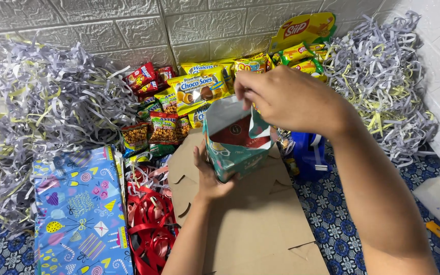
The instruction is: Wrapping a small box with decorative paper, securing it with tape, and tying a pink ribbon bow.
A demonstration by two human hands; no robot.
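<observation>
From the head camera, our left hand [209, 175] holds the half-wrapped box [235, 145] tight on the cardboard [250, 224]. Our right hand [286, 99], at one o'clock from it, pinches the paper flap. The sides look covered; the top is still open. Snacks [199, 91] sit at twelve o'clock.

I find open passage only over the flat cardboard sheet [260, 224], toward its near edge. Snack packets [179, 107] bar its far edge, red ribbons [151, 229] its left edge, a blue tape dispenser [309, 155] its right; shredded paper [383, 76] banks both far corners.
</observation>
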